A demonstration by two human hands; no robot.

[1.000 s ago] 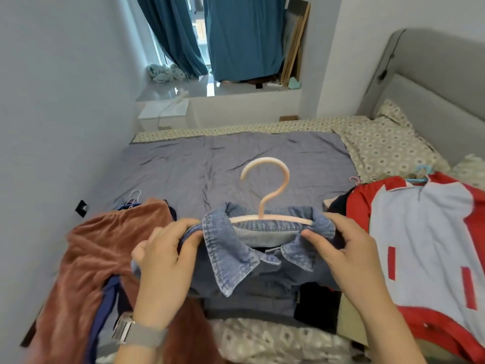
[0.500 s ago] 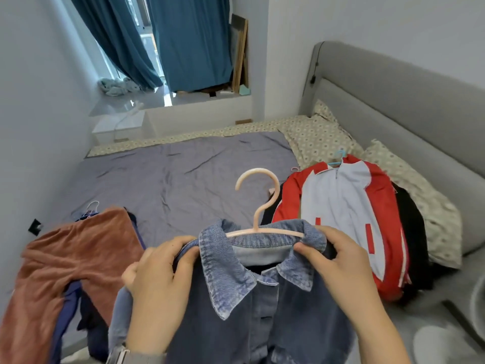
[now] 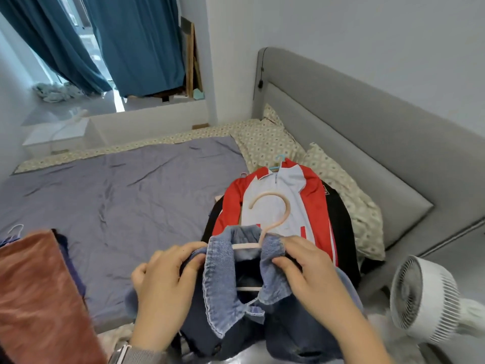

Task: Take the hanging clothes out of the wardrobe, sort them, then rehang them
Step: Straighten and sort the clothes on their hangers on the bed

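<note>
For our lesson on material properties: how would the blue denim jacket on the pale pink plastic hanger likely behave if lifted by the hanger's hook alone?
The blue denim jacket would probably drape floppily; its collar already folds and sags. It looks fairly heavy, being thick cloth. The pale pink plastic hanger seems rigid, so it should keep the shoulders spread.

Both hands grip a denim jacket (image 3: 231,279) by its shoulders, left hand (image 3: 162,282) and right hand (image 3: 307,271) either side of its pink hanger (image 3: 267,222). Beyond it, a red-and-white jacket (image 3: 296,195) lies on the bed (image 3: 118,195), and a white fan (image 3: 425,298) stands at right.
</note>
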